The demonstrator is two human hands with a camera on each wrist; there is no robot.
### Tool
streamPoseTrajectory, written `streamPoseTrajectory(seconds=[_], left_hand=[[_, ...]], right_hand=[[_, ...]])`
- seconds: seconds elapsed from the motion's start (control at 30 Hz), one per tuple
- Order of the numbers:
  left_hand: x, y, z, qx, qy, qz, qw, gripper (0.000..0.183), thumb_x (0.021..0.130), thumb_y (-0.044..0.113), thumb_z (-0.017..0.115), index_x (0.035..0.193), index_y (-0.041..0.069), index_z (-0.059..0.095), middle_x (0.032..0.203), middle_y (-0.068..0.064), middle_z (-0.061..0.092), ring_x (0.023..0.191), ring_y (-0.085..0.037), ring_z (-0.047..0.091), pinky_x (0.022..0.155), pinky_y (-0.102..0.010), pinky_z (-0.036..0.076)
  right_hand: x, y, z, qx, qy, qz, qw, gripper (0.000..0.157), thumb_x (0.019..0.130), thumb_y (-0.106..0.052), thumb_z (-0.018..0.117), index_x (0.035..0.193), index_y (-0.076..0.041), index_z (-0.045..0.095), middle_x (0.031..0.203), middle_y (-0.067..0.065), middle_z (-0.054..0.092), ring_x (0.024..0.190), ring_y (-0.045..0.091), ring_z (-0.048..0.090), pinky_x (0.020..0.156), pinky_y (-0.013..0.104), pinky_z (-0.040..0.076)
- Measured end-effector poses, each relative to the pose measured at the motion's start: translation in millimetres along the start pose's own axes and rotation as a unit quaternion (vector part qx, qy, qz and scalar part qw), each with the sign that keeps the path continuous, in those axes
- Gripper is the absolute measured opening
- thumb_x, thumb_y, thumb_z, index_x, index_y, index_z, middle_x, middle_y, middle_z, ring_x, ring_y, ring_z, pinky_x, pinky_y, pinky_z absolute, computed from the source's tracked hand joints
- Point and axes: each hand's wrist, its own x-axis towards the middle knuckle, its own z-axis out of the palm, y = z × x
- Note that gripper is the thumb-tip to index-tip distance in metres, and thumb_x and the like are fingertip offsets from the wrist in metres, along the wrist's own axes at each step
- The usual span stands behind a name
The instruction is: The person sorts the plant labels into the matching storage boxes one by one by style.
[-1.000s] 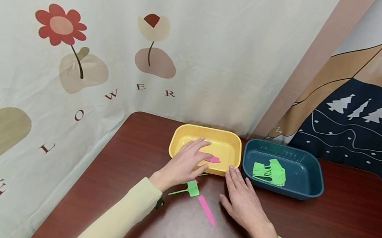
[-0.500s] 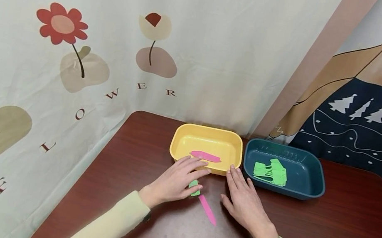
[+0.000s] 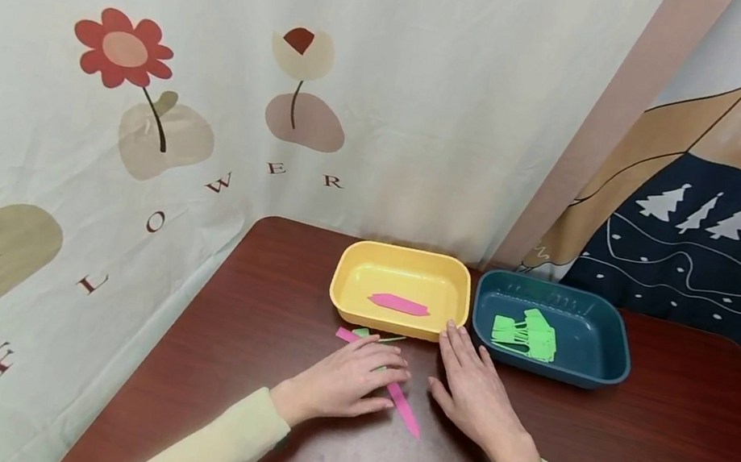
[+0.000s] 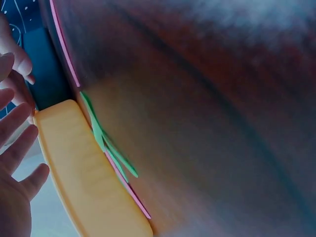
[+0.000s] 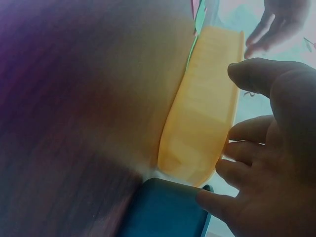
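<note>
My left hand (image 3: 349,379) hovers, fingers loosely bent, over a few plant labels on the table. A pink pointed label (image 3: 405,412) sticks out from under it at the front. Behind its fingers show another pink label (image 3: 346,334) and parts of green T-shaped labels (image 3: 391,339); the rest is hidden. In the left wrist view that hand (image 4: 17,153) has spread fingers with nothing between them. My right hand (image 3: 478,396) has its fingertips at the front right corner of the yellow tray (image 3: 342,275). Inside that tray lie pink labels (image 3: 398,303).
A dark blue tray (image 3: 602,360) stands right beside the yellow one, with a pile of green labels (image 3: 529,335) at its left side. Printed curtains (image 3: 427,110) hang behind the brown table (image 3: 673,445).
My left hand has come back from over the yellow tray to the labels in front of it, uncovering the pink labels inside. My right hand has stayed at the tray's corner.
</note>
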Motion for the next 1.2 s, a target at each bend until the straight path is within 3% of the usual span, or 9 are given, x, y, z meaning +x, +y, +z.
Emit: streamPoseTrajectory(seconds=[0.43, 0.8, 1.2], left_hand=[[12.3, 6.3, 6.9, -0.033, -0.040, 0.043, 0.9977, 0.037, 0.096, 0.031, 0.075, 0.128, 0.012, 0.070, 0.130, -0.002, 0.068, 0.130, -0.021, 0.058, 0.113, -0.043, 0.043], [22.2, 11.5, 14.5, 0.009, -0.090, 0.062, 0.9940, 0.029, 0.099, 0.035, 0.071, 0.125, 0.021, 0.073, 0.127, 0.005, 0.067, 0.127, -0.015, 0.058, 0.113, -0.048, 0.041], [29.3, 14.6, 16.7, 0.058, -0.131, 0.074, 0.9870, 0.018, 0.100, 0.035, 0.070, 0.115, 0.026, 0.076, 0.114, 0.009, 0.064, 0.104, -0.011, 0.061, 0.095, -0.029, 0.048]], right_hand=[[-7.9, 4.3, -12.1, 0.019, 0.040, -0.001, 0.999, 0.072, 0.099, -0.031, 0.069, 0.156, 0.002, 0.041, 0.165, 0.019, 0.034, 0.151, 0.040, 0.032, 0.116, 0.060, 0.033], [-18.6, 10.0, -29.4, 0.050, 0.013, 0.050, 0.997, 0.074, 0.101, -0.040, 0.066, 0.158, -0.002, 0.040, 0.168, 0.013, 0.028, 0.155, 0.036, 0.025, 0.119, 0.059, 0.027], [-29.0, 22.1, -32.2, 0.047, 0.023, 0.067, 0.996, 0.075, 0.100, -0.042, 0.068, 0.156, 0.000, 0.042, 0.167, 0.016, 0.029, 0.153, 0.039, 0.027, 0.118, 0.060, 0.029]])
